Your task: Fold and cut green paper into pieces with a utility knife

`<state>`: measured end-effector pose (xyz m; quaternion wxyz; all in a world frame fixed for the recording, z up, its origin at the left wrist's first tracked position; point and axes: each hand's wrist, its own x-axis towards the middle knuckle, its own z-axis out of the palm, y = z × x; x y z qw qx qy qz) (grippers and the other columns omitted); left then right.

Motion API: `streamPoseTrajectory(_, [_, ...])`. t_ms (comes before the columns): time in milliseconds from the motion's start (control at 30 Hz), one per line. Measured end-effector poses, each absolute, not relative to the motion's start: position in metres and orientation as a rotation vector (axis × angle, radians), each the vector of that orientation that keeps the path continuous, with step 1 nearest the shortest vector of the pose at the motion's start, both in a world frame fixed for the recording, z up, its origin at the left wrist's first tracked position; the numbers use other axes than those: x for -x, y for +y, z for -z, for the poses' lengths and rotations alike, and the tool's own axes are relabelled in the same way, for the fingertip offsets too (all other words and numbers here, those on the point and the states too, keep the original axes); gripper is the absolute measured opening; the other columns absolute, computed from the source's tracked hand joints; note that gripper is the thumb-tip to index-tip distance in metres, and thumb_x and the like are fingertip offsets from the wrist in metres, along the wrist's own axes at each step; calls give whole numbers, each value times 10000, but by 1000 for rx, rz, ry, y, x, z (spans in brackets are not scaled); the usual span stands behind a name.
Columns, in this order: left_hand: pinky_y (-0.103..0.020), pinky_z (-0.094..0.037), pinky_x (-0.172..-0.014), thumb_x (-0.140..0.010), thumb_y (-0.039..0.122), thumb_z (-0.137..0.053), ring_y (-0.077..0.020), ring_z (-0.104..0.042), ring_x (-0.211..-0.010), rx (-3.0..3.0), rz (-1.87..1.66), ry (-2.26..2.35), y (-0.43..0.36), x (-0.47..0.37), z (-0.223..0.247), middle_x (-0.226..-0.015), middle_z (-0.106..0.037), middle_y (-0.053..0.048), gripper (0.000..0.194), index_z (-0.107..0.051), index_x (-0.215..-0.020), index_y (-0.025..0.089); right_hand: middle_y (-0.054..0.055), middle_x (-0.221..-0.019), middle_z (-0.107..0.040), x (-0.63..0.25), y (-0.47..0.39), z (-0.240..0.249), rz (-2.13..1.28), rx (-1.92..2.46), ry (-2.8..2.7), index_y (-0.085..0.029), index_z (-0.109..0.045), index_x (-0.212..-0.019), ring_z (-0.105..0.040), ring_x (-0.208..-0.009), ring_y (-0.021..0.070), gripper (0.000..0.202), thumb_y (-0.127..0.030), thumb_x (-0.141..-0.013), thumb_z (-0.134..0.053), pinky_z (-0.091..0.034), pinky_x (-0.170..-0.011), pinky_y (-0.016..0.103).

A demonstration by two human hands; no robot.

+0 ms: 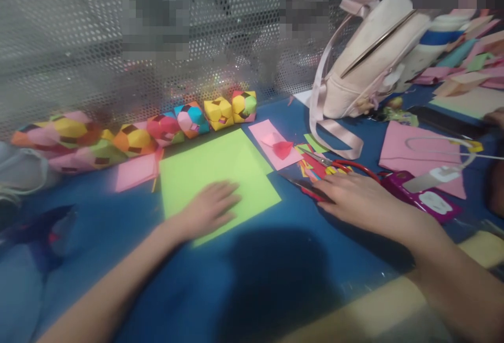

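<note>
In the head view, we find the left hand (212,206) palm down on a light green sheet (205,164), which lies on the blue table (177,301) ahead of us. The fingers of this hand are extended and slightly spread, blurred, and grip nothing. We locate the right hand (350,196) to the right of the sheet, palm down, its fingers extended over a red-handled blade (301,185); we cannot tell whether they are closed on it. Just beyond the blade, we note scissors (323,160) with red handles, among small coloured paper scraps (311,172). Beside the far right corner of the sheet lies a pink rectangle (260,132) bearing a red piece (282,149). To the right of the right hand, we identify a purple item (409,188) and a larger pink sheet (394,146), with a white cable (470,158) across the latter. Along the far edge, we see a row of multicoloured folded paper units (218,113) in front of a perforated metal panel (98,75). A pale backpack (370,54) stands at far right, with a bottle (437,41) just beside it.
</note>
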<state>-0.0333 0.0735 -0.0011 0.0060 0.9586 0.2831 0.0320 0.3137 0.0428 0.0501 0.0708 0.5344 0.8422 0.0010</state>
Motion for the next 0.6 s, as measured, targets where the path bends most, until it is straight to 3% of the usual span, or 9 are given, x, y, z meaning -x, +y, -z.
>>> streamPoseTrajectory(133, [-513,-377,-1111,-1000,414,-400,-305,-409,-1381,-2975,-124,902,73,36,1,-1458,-486,-143,447,-544,-1341,164,99,-1014,-691,-310,59,-67,69,-1602,2578,-183,-664,-960,-658,-954,281,188,-323,-910,-549,-484,-762,360])
streamPoseTrajectory(300, [-518,-376,-1111,-999,397,-410,-310,-408,-1381,-2987,-171,892,74,37,4,-1450,-495,-148,423,-565,-1320,169,135,-1152,-622,-289,126,-83,209,-1598,2672,-172,-548,-1248,-602,-1043,275,379,-287,-888,-511,-453,-792,330])
streamPoseTrajectory(433, [-530,-390,-1094,-997,399,-409,-312,-418,-1374,-3004,-171,914,73,36,7,-1444,-500,-151,414,-573,-1307,178,166,-1285,-557,-265,179,-75,302,-1677,2476,-182,-475,-1349,-578,-1109,319,585,-408,-826,-606,-459,-822,353])
streamPoseTrajectory(500, [-533,-398,-1087,-995,399,-411,-314,-424,-1369,-3016,-163,925,72,35,8,-1447,-498,-150,413,-573,-1304,178,187,-1274,-560,-253,194,-68,310,-1685,2444,-169,-476,-1362,-603,-1070,331,632,-451,-814,-615,-468,-804,367])
streamPoseTrajectory(600, [-535,-407,-1076,-994,394,-411,-325,-438,-1357,-3034,-165,922,72,34,9,-1436,-510,-155,409,-584,-1287,167,191,-1165,-626,-241,204,-59,322,-1653,2428,-140,-569,-1278,-638,-999,314,529,-349,-796,-636,-472,-776,352])
